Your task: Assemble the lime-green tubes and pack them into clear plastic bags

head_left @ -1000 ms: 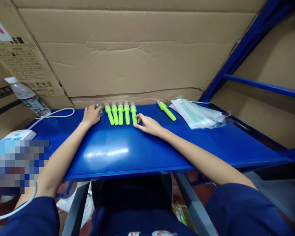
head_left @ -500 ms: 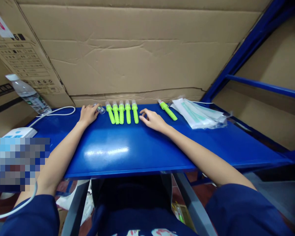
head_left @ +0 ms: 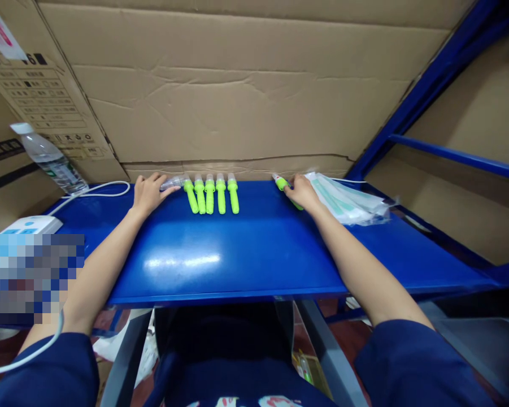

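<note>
My left hand is at the table's back left, its thumb and fingers closed around a clear plastic tube. The tube's right end meets the clear top of the leftmost piece in a row of several lime-green sticks with clear caps; I cannot tell whether they touch. To the right, my right hand closes on a separate lime-green stick with a clear cap and a small red mark at its tip. The fingers hide this stick's middle. Flat clear packets with pale green strips lie beside that hand.
A water bottle leans at the back left, near a white cable and a white power strip. Cardboard walls the blue table at the back; a blue metal frame rises at the right.
My right hand has moved right, from beside the row to the separate green stick, and closed on it. My left hand has turned the clear tube to point toward the row.
</note>
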Motion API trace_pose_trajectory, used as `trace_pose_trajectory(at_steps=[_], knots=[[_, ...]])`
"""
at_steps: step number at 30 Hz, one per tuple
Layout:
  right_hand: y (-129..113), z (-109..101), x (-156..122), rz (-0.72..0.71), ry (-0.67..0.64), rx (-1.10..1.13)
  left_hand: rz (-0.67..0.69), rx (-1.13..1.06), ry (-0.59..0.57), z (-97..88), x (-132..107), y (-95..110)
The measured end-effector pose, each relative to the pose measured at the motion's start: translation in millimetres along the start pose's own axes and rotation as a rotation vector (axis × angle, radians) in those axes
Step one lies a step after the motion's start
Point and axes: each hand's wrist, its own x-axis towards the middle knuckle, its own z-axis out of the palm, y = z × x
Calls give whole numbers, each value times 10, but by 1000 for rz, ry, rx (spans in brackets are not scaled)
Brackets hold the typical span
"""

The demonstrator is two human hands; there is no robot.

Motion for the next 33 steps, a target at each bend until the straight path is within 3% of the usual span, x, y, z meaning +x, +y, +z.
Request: trace_pose_trajectory(at_steps=[3, 7, 14, 19, 26, 33], knots=[[19, 52, 10, 50, -74, 5, 47, 3, 60, -4, 2, 25], [55, 134, 37, 95, -78, 54, 106, 48, 59, 8, 16, 55], [136, 256, 82, -59, -170, 54, 218, 109, 31, 8, 30, 170], [105, 232, 75, -71, -166, 53, 325, 90, 63, 3, 26, 313], [21, 155, 31, 15, -141, 52, 470, 1, 93, -20, 5, 512], [-21, 161, 12, -36, -191, 27, 487, -67, 84, -19, -16, 579]])
